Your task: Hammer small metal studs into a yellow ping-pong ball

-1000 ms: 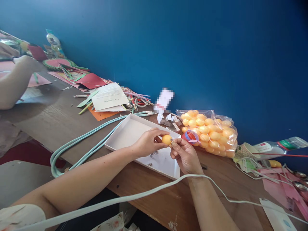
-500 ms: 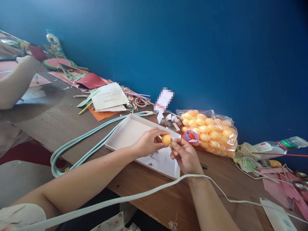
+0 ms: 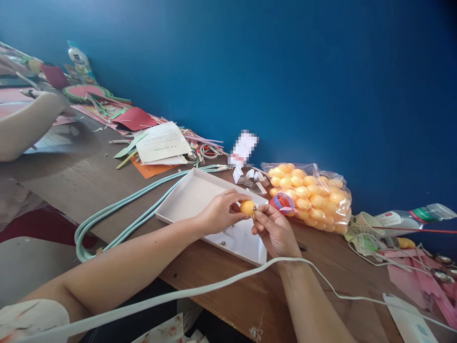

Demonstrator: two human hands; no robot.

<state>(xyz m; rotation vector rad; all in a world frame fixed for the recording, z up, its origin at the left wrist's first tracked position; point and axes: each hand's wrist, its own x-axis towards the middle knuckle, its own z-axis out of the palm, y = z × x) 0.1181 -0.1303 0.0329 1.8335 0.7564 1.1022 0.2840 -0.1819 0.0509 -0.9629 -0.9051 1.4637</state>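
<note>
Yellow egg-shaped plastic ball (image 3: 246, 207) held between two hands over a shallow white rectangular tray (image 3: 198, 188)

The ball is raised above the right part of the tray, well up from its floor. The left hand (image 3: 218, 209), reaching across the tray from its near left side, grips the ball's left end: the thumb lies below and the forefinger above, so the ball juts out past the fingertips towards the right hand (image 3: 273, 228). That hand, by the tray's right rim, has thumb and forefinger pinched on a small silvery metal bead (image 3: 254, 208) at the ball's right end, its other fingers curled in. The ball thus sits just left of the right hand's fingertips.

In the tray, below the hands, lie a few small round metal beads (image 3: 223, 243). Beyond the tray's right end, on the brown wooden table (image 3: 332, 252), rests a clear plastic bag of yellow-orange egg-shaped balls (image 3: 317, 200), with a red and blue ring-shaped roll (image 3: 283, 202) between it and the tray. Left of the tray lies a looped pale turquoise cord (image 3: 123, 207); behind that, a white printed sheet of paper (image 3: 162, 143). A long white cable (image 3: 285, 259) crosses in front of the tray. Far left of the tray, another person's bare forearm (image 3: 32, 124) reaches over the table.
</note>
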